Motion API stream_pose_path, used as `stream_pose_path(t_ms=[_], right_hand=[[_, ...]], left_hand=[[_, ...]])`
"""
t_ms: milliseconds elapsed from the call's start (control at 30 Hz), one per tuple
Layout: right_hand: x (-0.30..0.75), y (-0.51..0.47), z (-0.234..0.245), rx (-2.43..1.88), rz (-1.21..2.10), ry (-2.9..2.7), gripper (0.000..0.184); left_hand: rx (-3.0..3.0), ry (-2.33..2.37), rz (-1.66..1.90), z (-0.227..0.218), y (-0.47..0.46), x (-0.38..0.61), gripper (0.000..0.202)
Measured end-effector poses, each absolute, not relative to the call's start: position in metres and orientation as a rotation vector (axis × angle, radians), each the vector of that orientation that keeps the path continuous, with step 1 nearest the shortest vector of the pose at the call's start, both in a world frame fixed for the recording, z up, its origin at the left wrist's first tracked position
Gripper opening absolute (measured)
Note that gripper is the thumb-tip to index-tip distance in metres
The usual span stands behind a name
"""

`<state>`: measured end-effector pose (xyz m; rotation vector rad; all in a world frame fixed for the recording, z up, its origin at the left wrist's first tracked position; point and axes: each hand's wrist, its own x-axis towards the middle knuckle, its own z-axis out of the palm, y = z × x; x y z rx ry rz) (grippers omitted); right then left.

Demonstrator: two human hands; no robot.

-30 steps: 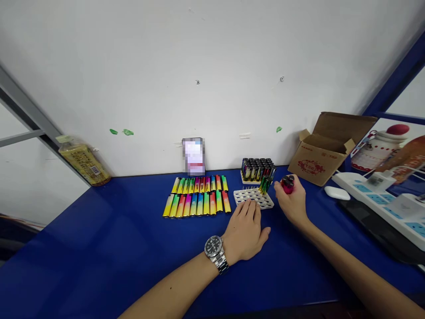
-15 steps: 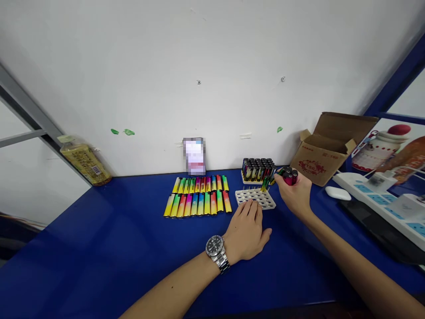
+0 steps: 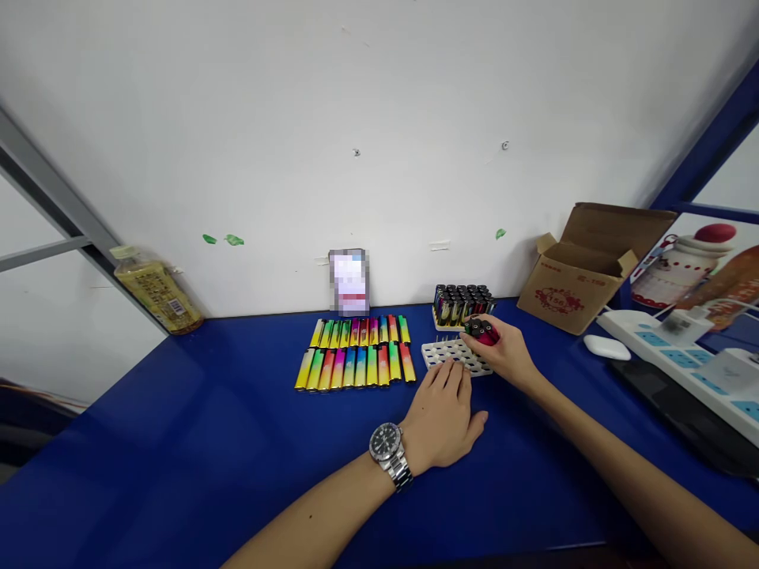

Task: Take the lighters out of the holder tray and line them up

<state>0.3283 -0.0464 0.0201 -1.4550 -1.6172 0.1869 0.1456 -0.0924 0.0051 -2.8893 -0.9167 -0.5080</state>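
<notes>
Red lighters (image 3: 484, 333) are gripped as a small bunch in the right hand (image 3: 507, 356). They are enclosed between the thumb and the curled fingers, with their dark caps showing at the top. The bunch is held just over the far right corner of the white tray (image 3: 442, 352), near the rack of dark-capped lighters (image 3: 462, 303). The left hand (image 3: 444, 415) is laid flat on the blue table (image 3: 237, 442). Its fingers are loosely extended and nothing is grasped, and the fingertips touch the tray's near edge.

White wall (image 3: 379, 118) (green flecks), blue table (image 3: 178, 442), grey frame (image 3: 53, 209)
</notes>
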Motion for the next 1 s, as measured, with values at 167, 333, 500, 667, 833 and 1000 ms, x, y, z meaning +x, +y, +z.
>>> stream_pose_path(t_ms=[167, 333, 500, 667, 833, 1000], right_hand=[[0.332, -0.045, 0.023, -1.306, 0.167, -1.525, 0.027], [0.335, -0.048, 0.028, -1.256, 0.165, -1.559, 0.027], [0.328, -0.054, 0.043, -1.225, 0.234, -1.579, 0.026], [0.312, -0.054, 0.069, -1.241, 0.509, -1.395, 0.03], [0.291, -0.035, 0.076, -1.414, 1.007, -1.299, 0.029], [0.269, -0.022, 0.063, -1.527, 1.358, -1.172, 0.029]], left_hand=[[-2.893, -0.892, -0.532, 0.006, -0.093, 0.146, 0.061], [-2.929, -0.884, -0.531, 0.007, -0.091, 0.147, 0.059], [-2.97, -0.871, -0.525, 0.01, -0.09, 0.145, 0.057], [-3.062, -0.754, -0.483, 0.015, -0.094, 0.157, 0.054], [-3.069, -0.741, -0.469, 0.017, -0.101, 0.19, 0.056], [-3.023, -0.446, -0.538, 0.028, -0.118, 0.188, 0.044]])
